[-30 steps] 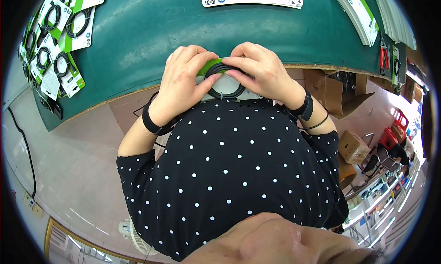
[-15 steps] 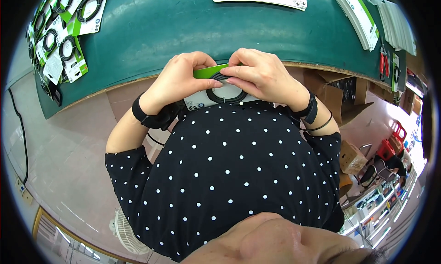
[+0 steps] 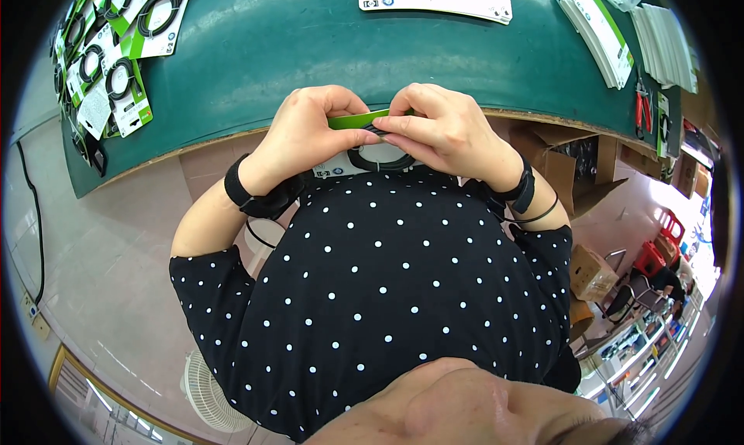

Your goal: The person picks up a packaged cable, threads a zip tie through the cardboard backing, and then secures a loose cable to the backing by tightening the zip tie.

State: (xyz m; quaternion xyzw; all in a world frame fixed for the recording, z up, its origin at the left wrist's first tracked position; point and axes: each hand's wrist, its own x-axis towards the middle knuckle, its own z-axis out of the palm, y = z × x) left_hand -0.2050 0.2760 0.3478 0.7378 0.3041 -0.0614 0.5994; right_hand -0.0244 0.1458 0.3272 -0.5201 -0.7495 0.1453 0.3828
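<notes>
A coiled black cable (image 3: 380,164) lies against a white and green backing card (image 3: 353,121), held at the near edge of the table in front of me. My left hand (image 3: 316,127) grips the card's left side, thumb on the cable coil and fingers behind the card. With my right hand (image 3: 440,126) I pinch the top of the coil, thumb and fingertips close to the left thumb. Exactly what sits between the right fingertips is hidden. The card's lower edge rests close to my shirt.
Carded cable coils (image 3: 120,77) pile up at the table's left. A stack of white cards (image 3: 434,0) lies at the far middle, more card stacks (image 3: 597,34) at the right. Red-handled pliers (image 3: 643,108) lie near the right edge. An open carton (image 3: 570,162) stands below the table.
The card has tilted slightly, showing less of its face and coil. Both hands keep their grip, with the thumbs shifted slightly along the coil.
</notes>
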